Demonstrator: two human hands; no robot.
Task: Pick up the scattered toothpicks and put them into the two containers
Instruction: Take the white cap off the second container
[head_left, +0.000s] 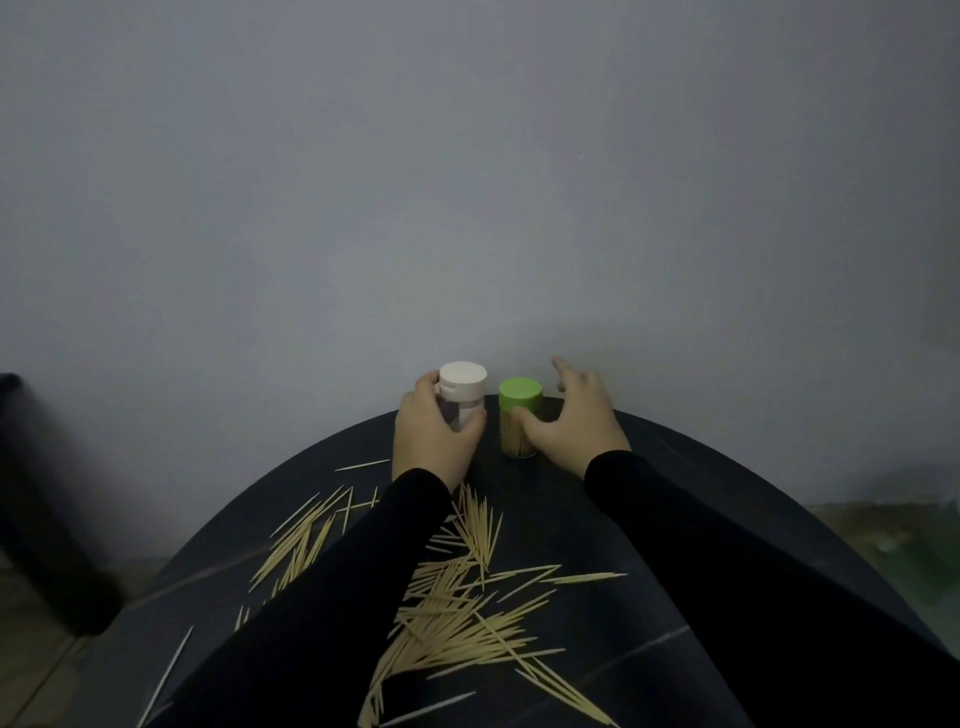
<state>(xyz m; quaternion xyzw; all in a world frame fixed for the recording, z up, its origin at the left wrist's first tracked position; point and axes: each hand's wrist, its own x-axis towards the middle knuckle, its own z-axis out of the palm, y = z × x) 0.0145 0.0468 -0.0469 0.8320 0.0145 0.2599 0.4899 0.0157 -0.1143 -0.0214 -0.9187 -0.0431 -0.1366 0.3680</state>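
Two small containers stand at the far edge of the dark round table (675, 467). My left hand (431, 441) grips the one with the white lid (462, 389), fingers and thumb curled round its clear body. The green-lidded container (521, 415), with toothpicks inside, stands just to its right. My right hand (576, 421) is beside it with fingers spread; the thumb touches its side and the fingers reach past it. Many pale wooden toothpicks (457, 613) lie scattered across the table between and under my black sleeves.
A plain grey wall rises right behind the table. A dark piece of furniture (47, 519) stands on the floor at the left. More toothpicks (301, 540) lie towards the table's left side, one near its left edge.
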